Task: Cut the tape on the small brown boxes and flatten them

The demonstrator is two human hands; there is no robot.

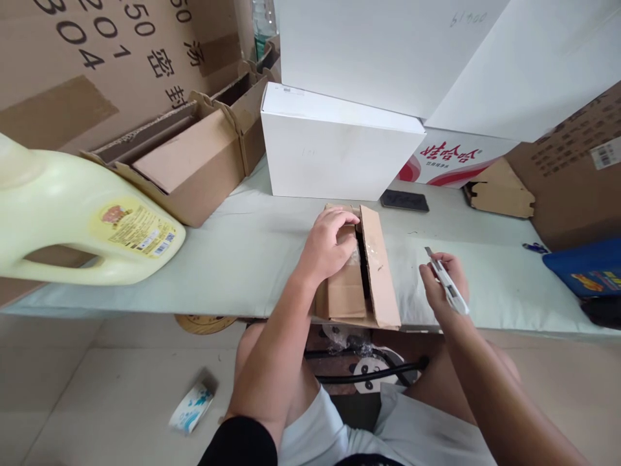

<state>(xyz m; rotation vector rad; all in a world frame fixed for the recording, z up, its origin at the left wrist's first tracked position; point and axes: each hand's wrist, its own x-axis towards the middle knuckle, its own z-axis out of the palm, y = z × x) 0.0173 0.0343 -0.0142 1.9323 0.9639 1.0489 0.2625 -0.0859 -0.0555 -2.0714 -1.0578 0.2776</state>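
A small brown cardboard box (345, 294) lies near the front edge of the cloth-covered table. Its long right flap (379, 272) stands partly raised, with a dark gap along the middle. My left hand (330, 243) rests on the box's upper left part, fingers curled at the edge of the gap; what the fingertips touch inside is hidden. To the right of the box, my right hand (444, 285) is closed around a white utility knife (451, 288). Its blade is out and points up and away, apart from the box.
A white box (325, 155) and a dark phone (404, 200) are behind the cardboard box. At left are a large pale yellow jug (97, 220) and open cardboard trays (194, 162). A blue pouch (589, 272) lies at right. A blue-white packet (191, 408) is on the floor.
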